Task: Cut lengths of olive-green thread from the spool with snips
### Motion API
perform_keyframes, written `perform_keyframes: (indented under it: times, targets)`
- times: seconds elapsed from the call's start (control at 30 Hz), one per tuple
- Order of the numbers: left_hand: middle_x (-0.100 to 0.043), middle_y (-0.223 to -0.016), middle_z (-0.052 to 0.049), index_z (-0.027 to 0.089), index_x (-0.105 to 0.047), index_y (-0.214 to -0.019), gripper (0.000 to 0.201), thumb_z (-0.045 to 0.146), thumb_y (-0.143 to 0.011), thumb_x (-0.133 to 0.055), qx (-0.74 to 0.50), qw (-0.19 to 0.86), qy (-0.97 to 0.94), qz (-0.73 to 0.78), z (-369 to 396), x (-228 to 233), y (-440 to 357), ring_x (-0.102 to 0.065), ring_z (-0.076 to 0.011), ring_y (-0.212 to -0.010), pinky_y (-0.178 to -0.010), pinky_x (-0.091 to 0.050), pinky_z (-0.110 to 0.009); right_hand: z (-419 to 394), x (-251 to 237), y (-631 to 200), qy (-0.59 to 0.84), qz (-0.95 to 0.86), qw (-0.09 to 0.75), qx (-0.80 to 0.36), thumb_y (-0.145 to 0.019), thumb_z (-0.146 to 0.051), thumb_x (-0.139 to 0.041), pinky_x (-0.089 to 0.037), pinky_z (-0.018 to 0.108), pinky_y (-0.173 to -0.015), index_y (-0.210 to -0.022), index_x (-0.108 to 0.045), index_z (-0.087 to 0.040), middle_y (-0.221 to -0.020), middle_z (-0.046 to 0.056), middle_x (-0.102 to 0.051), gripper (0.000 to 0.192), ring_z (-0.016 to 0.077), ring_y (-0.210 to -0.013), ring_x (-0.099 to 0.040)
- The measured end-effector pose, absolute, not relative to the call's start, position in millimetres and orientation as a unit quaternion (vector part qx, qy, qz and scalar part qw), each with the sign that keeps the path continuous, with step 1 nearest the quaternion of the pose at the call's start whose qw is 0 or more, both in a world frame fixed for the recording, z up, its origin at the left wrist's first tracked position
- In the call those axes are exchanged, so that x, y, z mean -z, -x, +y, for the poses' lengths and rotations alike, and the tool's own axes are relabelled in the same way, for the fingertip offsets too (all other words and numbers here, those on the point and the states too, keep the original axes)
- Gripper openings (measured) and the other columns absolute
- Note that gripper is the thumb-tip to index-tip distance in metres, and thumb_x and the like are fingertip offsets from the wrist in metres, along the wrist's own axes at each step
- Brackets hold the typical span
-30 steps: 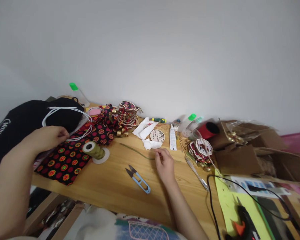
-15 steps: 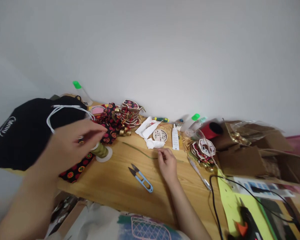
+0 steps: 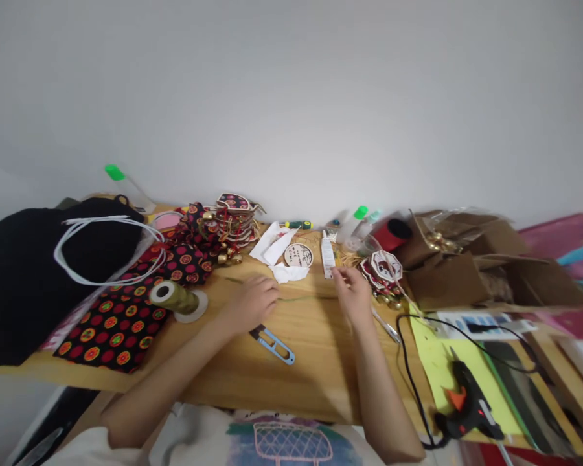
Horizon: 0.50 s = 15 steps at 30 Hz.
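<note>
A thin green cord (image 3: 301,298) stretches just over the wooden table between my two hands. My left hand (image 3: 253,304) is closed around it with the fingers curled together, and a short tail shows beyond the hand on its left. Pinching the cord further right is my right hand (image 3: 355,296), close below a white glue tube (image 3: 327,254). Blue thread snips (image 3: 278,346) lie just under my left hand, which covers their blade tips. A spool of olive-green cord (image 3: 181,299) sits on patterned cloth to the left.
Black floral cloth (image 3: 109,330) and a black bag (image 3: 24,278) with a white cable (image 3: 61,259) occupy the left. A round printed wooden disc (image 3: 298,255) rests by white paper (image 3: 271,243). To the right are stacked bell ornaments (image 3: 383,268), cardboard boxes (image 3: 447,285) and a glue gun (image 3: 469,395).
My left hand has come down from beside the spool to the cord at the table's middle. My right hand has moved to the right along the cord. The view has shifted.
</note>
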<state>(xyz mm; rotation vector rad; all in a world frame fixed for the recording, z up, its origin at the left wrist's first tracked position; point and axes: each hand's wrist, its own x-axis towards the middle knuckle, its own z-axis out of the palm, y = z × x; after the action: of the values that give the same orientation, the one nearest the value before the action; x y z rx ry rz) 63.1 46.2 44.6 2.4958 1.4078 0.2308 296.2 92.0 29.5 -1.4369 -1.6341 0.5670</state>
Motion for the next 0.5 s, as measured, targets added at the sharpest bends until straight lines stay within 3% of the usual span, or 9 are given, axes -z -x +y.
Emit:
perform_keyframes:
  times: [0.1, 0.2, 0.33, 0.5]
  targets:
    - [-0.06, -0.099, -0.005, 0.019, -0.061, -0.092, 0.014, 0.021, -0.084, -0.049, -0.084, 0.157, -0.886, 0.429, 45.5, -39.9, -90.3, -0.05, -0.017, -0.096, -0.086, -0.039, -0.032, 94.8, -37.4, -319.6, 0.599, -0.645, 0.413, -0.232, -0.077, -0.034, -0.051, -0.046, 0.03, -0.062, -0.077, -0.065, -0.015, -0.075, 0.008, -0.067, 0.023, 0.0178, -0.065, -0.059]
    - [-0.059, -0.101, -0.005, 0.019, -0.06, -0.094, 0.014, 0.02, -0.083, -0.051, -0.073, 0.157, -0.904, 0.391, 48.1, -37.1, -112.0, -0.049, -0.0183, -0.099, -0.087, -0.038, -0.034, 91.5, -39.5, -338.6, 0.581, -0.705, 0.313, -0.259, -0.073, -0.028, -0.056, -0.044, 0.028, -0.059, -0.077, -0.066, -0.016, -0.074, 0.005, -0.066, 0.016, 0.0155, -0.06, -0.056]
    - [-0.059, -0.102, -0.005, 0.018, -0.06, -0.092, 0.014, 0.019, -0.083, -0.049, -0.078, 0.14, -0.906, 0.391, 52.5, -35.2, -125.3, -0.049, -0.0194, -0.1, -0.086, -0.039, -0.034, 85.1, -34.8, -351.6, 0.565, -0.757, 0.222, -0.242, -0.073, -0.025, -0.059, -0.043, 0.027, -0.063, -0.085, -0.067, -0.016, -0.081, 0.005, -0.064, 0.017, 0.0155, -0.067, -0.056]
    - [-0.06, -0.1, -0.006, 0.018, -0.061, -0.091, 0.014, 0.018, -0.08, -0.051, -0.072, 0.145, -0.879, 0.449, 53.7, -40.3, -120.4, -0.05, -0.0204, -0.097, -0.085, -0.04, -0.036, 80.3, -33.9, -348.0, 0.57, -0.761, 0.193, -0.242, -0.076, -0.023, -0.059, -0.042, 0.027, -0.07, -0.093, -0.067, -0.016, -0.086, 0.006, -0.062, 0.02, 0.0173, -0.078, -0.056]
